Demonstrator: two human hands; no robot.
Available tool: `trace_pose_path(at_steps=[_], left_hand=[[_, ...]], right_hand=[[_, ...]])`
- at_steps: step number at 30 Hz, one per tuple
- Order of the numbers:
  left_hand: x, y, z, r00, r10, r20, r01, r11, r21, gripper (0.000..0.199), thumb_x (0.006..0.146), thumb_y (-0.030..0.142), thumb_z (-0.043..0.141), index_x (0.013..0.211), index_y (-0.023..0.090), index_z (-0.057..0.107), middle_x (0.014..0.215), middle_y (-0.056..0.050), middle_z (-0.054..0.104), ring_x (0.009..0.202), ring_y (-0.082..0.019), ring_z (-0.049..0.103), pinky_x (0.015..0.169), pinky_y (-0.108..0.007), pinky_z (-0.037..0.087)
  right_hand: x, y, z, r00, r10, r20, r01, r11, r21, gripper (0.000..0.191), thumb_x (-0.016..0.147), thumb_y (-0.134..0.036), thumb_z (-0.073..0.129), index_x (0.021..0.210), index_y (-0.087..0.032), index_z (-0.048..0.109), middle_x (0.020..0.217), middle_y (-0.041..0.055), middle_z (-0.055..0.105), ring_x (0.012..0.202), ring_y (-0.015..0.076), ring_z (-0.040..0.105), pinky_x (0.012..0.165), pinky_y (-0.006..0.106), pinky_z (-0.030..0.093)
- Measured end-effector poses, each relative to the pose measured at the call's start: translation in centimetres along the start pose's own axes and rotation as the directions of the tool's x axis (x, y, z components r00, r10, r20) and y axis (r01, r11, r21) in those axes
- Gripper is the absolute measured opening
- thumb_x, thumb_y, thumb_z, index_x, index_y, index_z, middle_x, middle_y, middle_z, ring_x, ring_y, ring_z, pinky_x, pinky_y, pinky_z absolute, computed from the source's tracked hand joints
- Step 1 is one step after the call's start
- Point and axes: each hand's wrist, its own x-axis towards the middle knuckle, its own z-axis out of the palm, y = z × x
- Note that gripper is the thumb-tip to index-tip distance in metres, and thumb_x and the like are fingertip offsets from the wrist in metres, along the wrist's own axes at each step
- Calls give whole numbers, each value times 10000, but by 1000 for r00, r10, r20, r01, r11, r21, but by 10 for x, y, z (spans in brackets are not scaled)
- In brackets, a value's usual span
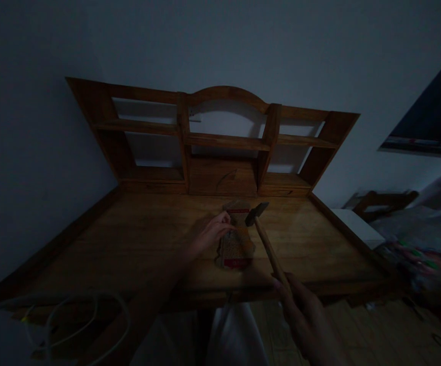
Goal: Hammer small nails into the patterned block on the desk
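My right hand (pixel 304 310) is wrapped round the wooden handle of a hammer (pixel 270 249). The hammer's dark metal head is raised to the right of my left hand (pixel 216 227). The fingers of that left hand are pinched together over a flat, tan piece that looks like cardboard (pixel 239 249), with red bands at its top and bottom. Whatever small thing the pinched fingers may hold is too dark to make out. The tan piece lies on the wooden desk (pixel 136 239), near its middle.
A wooden shelf unit (pixel 226 141) stands along the desk's back edge, against the wall. Loose white cable (pixel 125 310) loops at the lower left. To the right are a white surface (pixel 357 226), a wooden chair back (pixel 386 198) and plastic-wrapped items (pixel 418 229). The light is dim.
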Motion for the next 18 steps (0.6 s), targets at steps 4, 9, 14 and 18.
trace_pose_path(at_steps=[4, 9, 14, 18], left_hand=[[4, -2, 5, 999, 0, 36, 2, 999, -44, 219, 916, 219, 490, 970, 231, 701, 1060, -45, 584, 965, -149, 565, 839, -257, 469], [1, -4, 15, 999, -35, -33, 29, 986, -164, 257, 927, 200, 463, 1100, 229, 650, 1049, -45, 593, 984, -150, 574, 868, -265, 470], [-6, 2, 6, 990, -101, -99, 86, 986, -145, 255, 917, 202, 470, 1096, 231, 649, 1036, -43, 599, 971, -156, 583, 849, -269, 482], [-23, 9, 1, 937, -266, -224, 245, 962, -116, 242, 914, 244, 469, 1071, 218, 651, 1049, -49, 615, 900, -152, 612, 812, -268, 496]], right_hand=[[1, 3, 3, 999, 5, -38, -5, 1000, 3, 560, 863, -624, 477, 1103, -153, 661, 1029, 127, 704, 984, 257, 658, 778, 282, 542], [3, 0, 5, 1000, 15, -11, -15, 1000, -9, 593, 870, -637, 446, 1145, -156, 656, 1029, 133, 705, 972, 263, 661, 723, 274, 548], [1, -3, 6, 1000, 8, -25, -9, 999, -49, 613, 859, -643, 464, 1186, -157, 645, 981, 122, 713, 931, 256, 670, 707, 280, 550], [-2, -11, 7, 999, -6, -51, 4, 999, -32, 598, 862, -643, 460, 1162, -165, 658, 953, 115, 722, 895, 255, 681, 673, 272, 551]])
